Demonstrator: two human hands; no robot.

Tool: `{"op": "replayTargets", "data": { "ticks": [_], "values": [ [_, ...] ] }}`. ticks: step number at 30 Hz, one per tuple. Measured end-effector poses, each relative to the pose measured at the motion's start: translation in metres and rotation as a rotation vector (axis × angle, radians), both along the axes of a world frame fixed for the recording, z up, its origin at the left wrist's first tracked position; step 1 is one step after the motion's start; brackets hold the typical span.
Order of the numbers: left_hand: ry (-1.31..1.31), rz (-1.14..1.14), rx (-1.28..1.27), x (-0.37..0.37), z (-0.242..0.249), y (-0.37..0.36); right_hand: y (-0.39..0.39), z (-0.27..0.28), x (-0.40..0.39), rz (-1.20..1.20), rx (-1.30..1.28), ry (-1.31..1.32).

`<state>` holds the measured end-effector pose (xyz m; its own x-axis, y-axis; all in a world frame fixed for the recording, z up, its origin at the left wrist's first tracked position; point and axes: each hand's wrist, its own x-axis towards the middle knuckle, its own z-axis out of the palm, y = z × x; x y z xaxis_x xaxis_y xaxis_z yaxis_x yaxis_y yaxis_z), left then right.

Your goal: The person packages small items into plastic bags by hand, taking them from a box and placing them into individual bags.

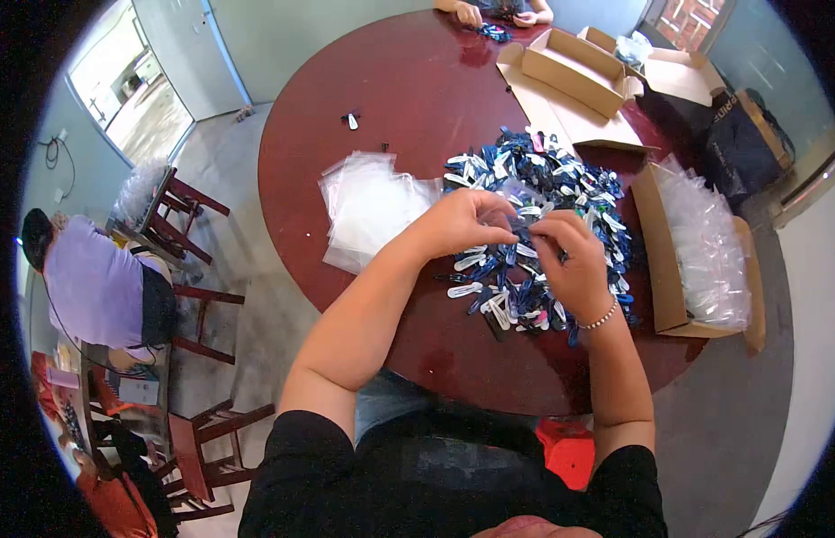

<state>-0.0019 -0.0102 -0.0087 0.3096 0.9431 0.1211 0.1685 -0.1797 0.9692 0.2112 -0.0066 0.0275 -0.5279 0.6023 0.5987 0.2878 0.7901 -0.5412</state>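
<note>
The left hand (467, 224) and the right hand (570, 260) meet over the near side of a heap of hair clips (534, 224) on the round dark-red table (391, 108). Both hands are pinched narrow, fingertips drawn together between them around something small; it is most likely a clip or a thin clear bag, but the view is too small to tell which. The hands work directly above the heap, which keeps the stock within finger reach. The clips are flat, elongated snap pieces in dark blue, black and white, with a few pink ones, lying loosely overlapped in a broad mound at the table's right half. A stack of clear plastic bags (368, 211) lies flat just left of the heap, beside the left forearm, and so close to hand. An open cardboard box (673, 269) filled with clear bags sits at the table's right edge, near the right wrist. A second open box (574, 72) stands farther back. Another person's hands (498, 13) rest at the far edge.
</note>
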Motion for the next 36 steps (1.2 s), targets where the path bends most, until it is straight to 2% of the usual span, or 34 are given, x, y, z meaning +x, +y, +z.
{"op": "replayTargets", "data": {
  "ticks": [1, 4, 5, 9, 12, 14, 18, 21, 23, 24, 27, 29, 33, 34, 36],
  "values": [
    [0.062, 0.003, 0.057, 0.002, -0.001, -0.001, 0.000, -0.002, -0.001, -0.021, 0.027, 0.082],
    [0.059, -0.068, 0.002, 0.012, 0.000, -0.003, -0.002, -0.003, -0.004, -0.053, 0.131, 0.092],
    [-0.166, -0.118, -0.049, 0.020, -0.001, -0.007, -0.002, -0.005, -0.003, -0.070, 0.147, 0.045],
    [-0.031, -0.141, -0.071, 0.023, 0.003, -0.009, 0.000, -0.005, -0.001, -0.101, 0.141, 0.095],
    [-0.041, -0.098, -0.097, 0.020, -0.008, -0.004, 0.009, -0.004, 0.006, -0.165, 0.138, 0.121],
    [-0.169, -0.104, -0.132, 0.017, -0.007, -0.001, 0.019, -0.005, 0.015, -0.228, 0.086, 0.082],
    [-0.271, 0.062, -0.186, 0.006, 0.008, -0.005, 0.038, -0.007, 0.047, -0.325, 0.052, -0.091],
    [-0.194, 0.242, -0.123, -0.002, 0.018, -0.009, 0.034, 0.010, 0.059, -0.468, -0.037, -0.604],
    [-0.254, 0.256, -0.120, -0.006, 0.017, -0.007, 0.029, 0.011, 0.063, -0.421, -0.079, -0.901],
    [-0.312, 0.273, -0.121, -0.007, 0.017, -0.006, 0.028, 0.008, 0.059, -0.393, -0.124, -0.923],
    [-0.292, 0.262, -0.134, -0.008, 0.015, -0.006, 0.022, 0.001, 0.043, -0.229, -0.135, -0.877],
    [-0.266, 0.254, -0.133, -0.007, 0.015, -0.005, 0.022, -0.017, 0.033, -0.240, -0.079, -0.706],
    [-0.218, 0.267, -0.159, -0.006, 0.012, -0.004, 0.026, -0.037, 0.012, -0.112, -0.276, -0.307],
    [-0.220, 0.268, -0.151, -0.007, 0.010, -0.002, 0.027, -0.039, 0.012, -0.118, -0.278, -0.302],
    [-0.250, 0.254, -0.154, -0.010, 0.009, -0.002, 0.025, -0.032, 0.011, 0.015, -0.423, 0.015]
  ]
}}
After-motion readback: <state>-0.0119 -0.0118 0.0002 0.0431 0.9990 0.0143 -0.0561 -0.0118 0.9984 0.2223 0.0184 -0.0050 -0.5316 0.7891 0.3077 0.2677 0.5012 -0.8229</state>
